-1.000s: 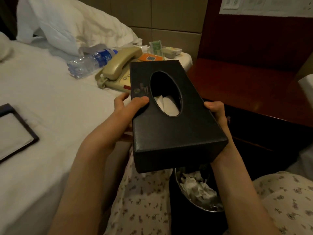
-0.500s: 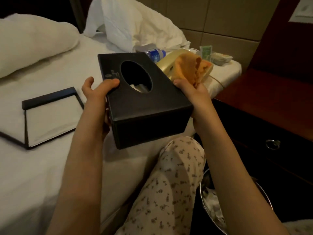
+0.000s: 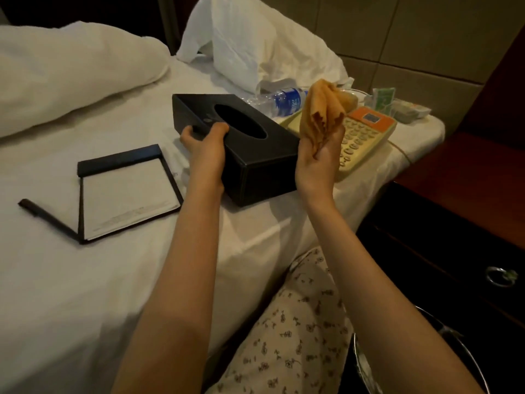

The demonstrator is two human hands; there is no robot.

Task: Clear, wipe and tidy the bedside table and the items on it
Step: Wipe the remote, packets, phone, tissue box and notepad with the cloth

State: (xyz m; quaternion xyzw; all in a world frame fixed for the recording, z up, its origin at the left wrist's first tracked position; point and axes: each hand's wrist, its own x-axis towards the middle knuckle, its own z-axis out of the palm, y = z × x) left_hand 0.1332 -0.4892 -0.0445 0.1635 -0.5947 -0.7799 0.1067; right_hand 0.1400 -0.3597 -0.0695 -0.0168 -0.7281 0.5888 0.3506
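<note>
Left hand [image 3: 203, 146] grips the black leather tissue box [image 3: 255, 157], steadying it on the white bed [image 3: 85, 280]. Beside the box, right hand [image 3: 318, 160] squeezes a crumpled orange cloth [image 3: 321, 112], probably for wiping.

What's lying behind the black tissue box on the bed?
A water bottle on its side and a beige telephone. The tissue box hides the telephone's left edge; the orange cloth in the right hand covers more of it.

Dim bedrm, white bed [image 3: 85, 280] as ref.
Beige panelled wall [image 3: 412, 38] behind bed; 2 white pillows [image 3: 71, 75] at its head; dark red wood panel [image 3: 508, 81] to bed's right; low warm light.
</note>
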